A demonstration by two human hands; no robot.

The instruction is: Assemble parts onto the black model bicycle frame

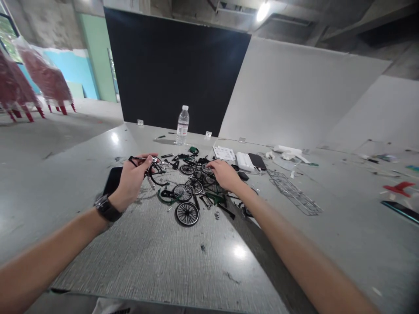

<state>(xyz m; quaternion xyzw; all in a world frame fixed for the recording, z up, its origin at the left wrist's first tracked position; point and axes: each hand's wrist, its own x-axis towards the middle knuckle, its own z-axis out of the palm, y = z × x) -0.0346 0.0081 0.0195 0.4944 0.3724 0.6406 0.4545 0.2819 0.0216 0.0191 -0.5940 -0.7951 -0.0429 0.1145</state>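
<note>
A dark bicycle-like assembly is sitting at two o'clock from the left hand, whose thumb and fingers are pinching it; its long axis is running roughly ten to four. From this piece, the right hand is hovering low at three o'clock, fingers bunched; whether they are gripping anything cannot be told. Loose parts are crowding the gap between hands, a spoked wheel lying at five o'clock. A water bottle is standing at one.
</note>
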